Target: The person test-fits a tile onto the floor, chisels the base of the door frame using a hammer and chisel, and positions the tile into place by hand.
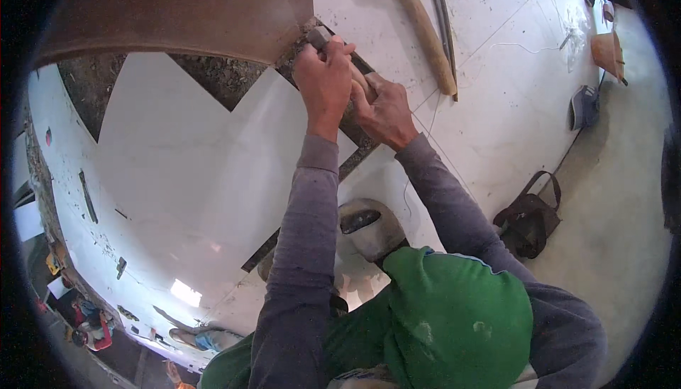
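Both hands are together over a soil-filled gap in the white tiled floor, close to the corner of a brown panel. Between them runs a short wooden handle, and a grey metal block shows at its far end, like a hammer. My left hand is closed near the metal head. My right hand wraps the handle lower down, its thumb along the wood. The fingers hide much of the tool. Dark soil shows in the zigzag gap beside the large white tiles.
Beyond my right hand lies a curved wooden tool beside a dark metal rod. A black bag, a blue shoe and an orange container are at the right. A dark strip crosses the floor near my left forearm.
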